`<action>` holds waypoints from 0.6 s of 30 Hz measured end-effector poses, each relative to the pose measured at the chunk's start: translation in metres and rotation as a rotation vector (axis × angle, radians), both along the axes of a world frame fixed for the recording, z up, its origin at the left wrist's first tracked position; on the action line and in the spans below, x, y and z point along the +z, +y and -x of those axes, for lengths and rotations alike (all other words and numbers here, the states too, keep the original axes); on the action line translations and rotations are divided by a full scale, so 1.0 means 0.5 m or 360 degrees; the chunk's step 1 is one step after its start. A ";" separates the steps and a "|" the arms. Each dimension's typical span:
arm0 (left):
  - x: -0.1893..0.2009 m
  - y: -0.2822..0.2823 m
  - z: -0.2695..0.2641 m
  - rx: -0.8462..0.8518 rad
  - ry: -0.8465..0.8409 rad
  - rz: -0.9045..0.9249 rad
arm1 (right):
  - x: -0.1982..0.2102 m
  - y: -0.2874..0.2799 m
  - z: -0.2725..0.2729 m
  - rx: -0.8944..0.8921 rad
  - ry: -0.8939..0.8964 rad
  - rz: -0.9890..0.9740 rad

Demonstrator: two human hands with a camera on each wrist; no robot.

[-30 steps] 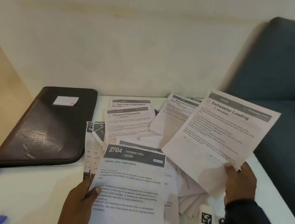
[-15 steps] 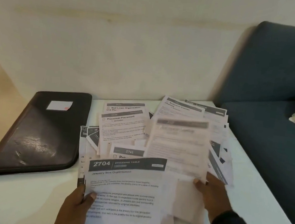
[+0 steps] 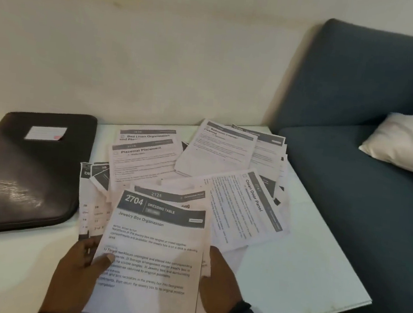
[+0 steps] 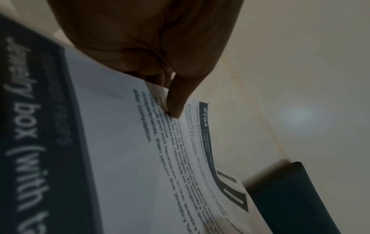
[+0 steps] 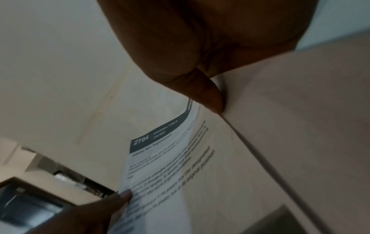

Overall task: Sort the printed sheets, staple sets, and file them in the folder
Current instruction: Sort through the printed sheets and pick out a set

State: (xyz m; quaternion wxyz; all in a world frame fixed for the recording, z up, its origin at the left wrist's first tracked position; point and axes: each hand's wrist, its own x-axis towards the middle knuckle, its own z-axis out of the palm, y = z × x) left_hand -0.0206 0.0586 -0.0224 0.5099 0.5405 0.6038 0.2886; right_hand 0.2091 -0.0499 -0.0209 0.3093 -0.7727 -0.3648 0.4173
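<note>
- Head view is showing a white printed sheet headed "2704 Dressing Table" (image 3: 155, 249) being held up at the near edge of the white table (image 3: 297, 279), tilted toward the camera.
- A left hand (image 3: 73, 278) is pinching that sheet's left edge, thumb lying on the printed face and fingers curled behind; the left wrist view is showing the same thumb pressing on the text.
- A right hand (image 3: 220, 285) is gripping the right edge of the held papers, thumb in front and fingers tucked behind, as the right wrist view is confirming.
- Just behind the top sheet, a second white sheet headed "2726" (image 3: 169, 195) is peeking out above it.
- Beyond the hands, a loose spread of white printed sheets (image 3: 216, 152) is lying over the middle and far part of the table, overlapping one another; a sheet titled "Clean Door Panel" (image 3: 246, 208) is lying turned sideways on the right.
- A closed black leather zip folder with a white label (image 3: 21, 172) is lying at the left, just beside the spread.
- A dark blue sofa (image 3: 369, 176) is standing to the right of the table, with a pale cushion (image 3: 410, 142) resting on its seat.
</note>
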 end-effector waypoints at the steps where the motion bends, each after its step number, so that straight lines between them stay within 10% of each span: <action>1: 0.003 -0.001 0.000 -0.0003 0.0047 -0.0048 | 0.000 -0.001 0.006 0.0022 -0.0021 0.0023; 7: 0.025 0.004 0.000 0.0001 -0.0037 -0.0224 | 0.018 0.022 -0.010 -0.0047 -0.0553 -0.0060; 13: 0.048 0.004 -0.012 0.0072 -0.0412 -0.0314 | 0.031 0.053 -0.045 -0.0272 0.0731 -0.0446; 18: 0.056 0.002 -0.021 0.0202 -0.0522 -0.0470 | 0.076 0.054 -0.027 -0.0253 0.0429 -0.0753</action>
